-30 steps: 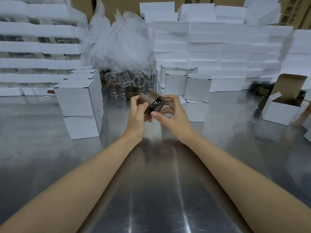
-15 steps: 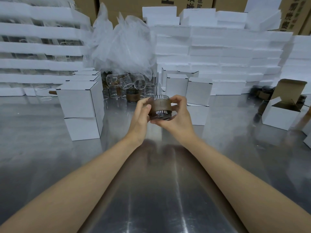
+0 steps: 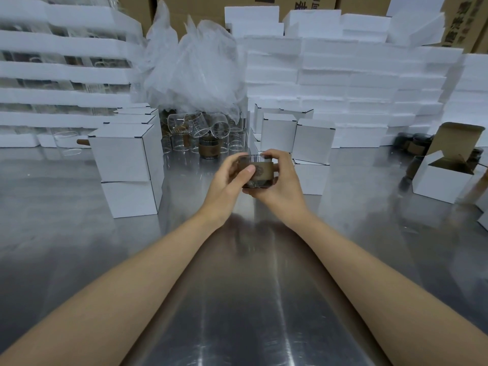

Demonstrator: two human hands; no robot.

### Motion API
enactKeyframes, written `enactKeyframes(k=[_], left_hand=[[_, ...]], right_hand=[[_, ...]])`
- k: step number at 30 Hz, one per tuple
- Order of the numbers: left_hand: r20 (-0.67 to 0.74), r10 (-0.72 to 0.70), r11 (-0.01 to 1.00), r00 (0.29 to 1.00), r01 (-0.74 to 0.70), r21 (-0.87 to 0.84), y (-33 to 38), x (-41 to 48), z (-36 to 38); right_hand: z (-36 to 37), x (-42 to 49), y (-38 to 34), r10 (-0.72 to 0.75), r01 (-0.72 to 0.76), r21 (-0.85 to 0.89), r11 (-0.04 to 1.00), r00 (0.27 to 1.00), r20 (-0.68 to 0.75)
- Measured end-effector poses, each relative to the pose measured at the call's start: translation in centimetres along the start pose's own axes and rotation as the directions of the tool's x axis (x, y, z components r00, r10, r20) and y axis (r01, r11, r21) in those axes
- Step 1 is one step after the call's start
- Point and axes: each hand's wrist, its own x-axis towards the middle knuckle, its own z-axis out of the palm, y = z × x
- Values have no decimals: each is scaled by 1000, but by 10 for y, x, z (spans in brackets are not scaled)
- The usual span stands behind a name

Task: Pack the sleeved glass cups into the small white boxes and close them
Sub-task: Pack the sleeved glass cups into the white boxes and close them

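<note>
A sleeved glass cup (image 3: 260, 172) is held upright in the air over the middle of the bench (image 3: 237, 299), just in front of a group of closed white boxes (image 3: 313, 143). It is gripped from both sides. The left hand (image 3: 224, 187) is wrapped round its left flank with the thumb laid across the brown sleeve. The right hand (image 3: 284, 190) cups its base and right side, with the fingers (image 3: 274, 155) curled over the far rim. Both sets of fingers are therefore clamped on the cup, and nothing else is held.

The step in hand is judged to be a check or squaring of the sleeve before boxing. The sleeve should be seated level around the glass, and pressure is best kept on the sleeve rather than on the bare rim, since thin glass may chip or slip.

An open white box (image 3: 438, 183) stands well apart at the right edge of the bench, its flaps raised. Whether it already holds something cannot be told. The cup should be carried there by one hand while the box is steadied by the other, and lowered in upright before the flaps are folded down. Care is needed near the bare glass cups (image 3: 198, 130) heaped behind, which could be knocked.
</note>
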Motion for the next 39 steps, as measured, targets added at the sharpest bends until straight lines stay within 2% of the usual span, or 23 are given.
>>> enactKeyframes(k=[5, 11, 17, 20, 25, 30, 35, 39], left_hand=[[-17, -85, 984, 996, 81, -156, 2, 4, -1], [-108, -298, 902, 949, 242, -357, -2, 13, -6], [-84, -340, 883, 937, 287, -371, -3, 13, -8], [-80, -341, 885, 937, 291, -363, -2, 12, -8], [8, -332, 902, 943, 320, -290, 1, 9, -7], [159, -294, 934, 943, 318, -163, 2, 6, -9], [150, -294, 945, 944, 311, -106, -3, 7, -9], [116, -291, 950, 949, 302, -85, -5, 7, -8]], right_hand=[[-3, 1, -7, -27, 26, -24, 999, 999, -37], [-7, -2, -19, -226, 224, -254, 941, 974, 20], [-5, -3, -23, -302, 303, -357, 884, 951, 59], [-5, -3, -22, -282, 287, -324, 901, 957, 62], [-7, -2, -19, -199, 199, -151, 968, 980, 15], [-10, 1, -13, 9, -9, 25, 1000, 1000, 19], [-11, 1, 0, 99, -99, -7, 995, 993, 61], [-10, 1, 0, 71, -68, -37, 997, 994, 78]])
